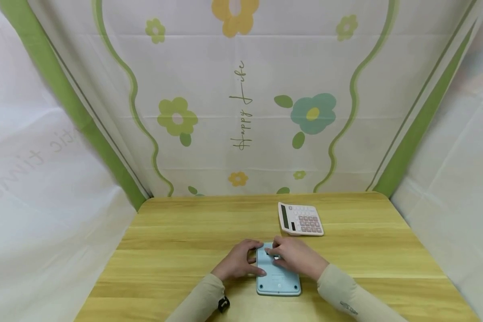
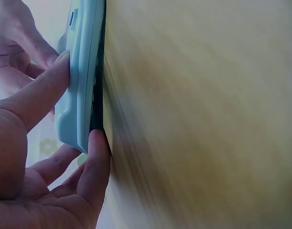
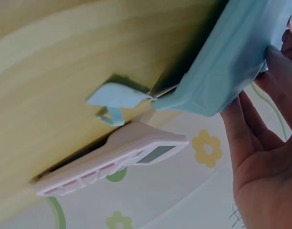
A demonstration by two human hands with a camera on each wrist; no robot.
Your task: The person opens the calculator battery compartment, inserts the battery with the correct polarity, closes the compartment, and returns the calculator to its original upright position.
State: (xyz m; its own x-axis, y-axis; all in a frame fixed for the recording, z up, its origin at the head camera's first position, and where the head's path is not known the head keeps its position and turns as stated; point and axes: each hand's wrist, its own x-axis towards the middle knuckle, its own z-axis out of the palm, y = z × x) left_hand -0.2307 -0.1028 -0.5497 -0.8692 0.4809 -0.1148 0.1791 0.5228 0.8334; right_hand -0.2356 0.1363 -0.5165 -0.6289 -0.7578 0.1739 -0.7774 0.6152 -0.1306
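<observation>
A light blue calculator (image 1: 279, 281) lies face down on the wooden table, rubber feet showing at its near corners. My left hand (image 1: 238, 260) grips its left edge, thumb on the back; in the left wrist view, a fingertip (image 2: 98, 148) reaches under the rim. Bent over the far part of the back is my right hand (image 1: 295, 255), fingertips at a small dark opening. Whether those fingers pinch anything I cannot tell. A small light blue cover (image 3: 119, 95) with a curved clip lies on the table beside the calculator, hidden from the head view by my right hand.
Beyond my right hand sits a pink-and-white calculator (image 1: 302, 220), keys up. The wooden table (image 1: 177, 232) ends at a flower-printed curtain (image 1: 241, 134) behind, with white fabric (image 1: 36, 179) hanging along both sides.
</observation>
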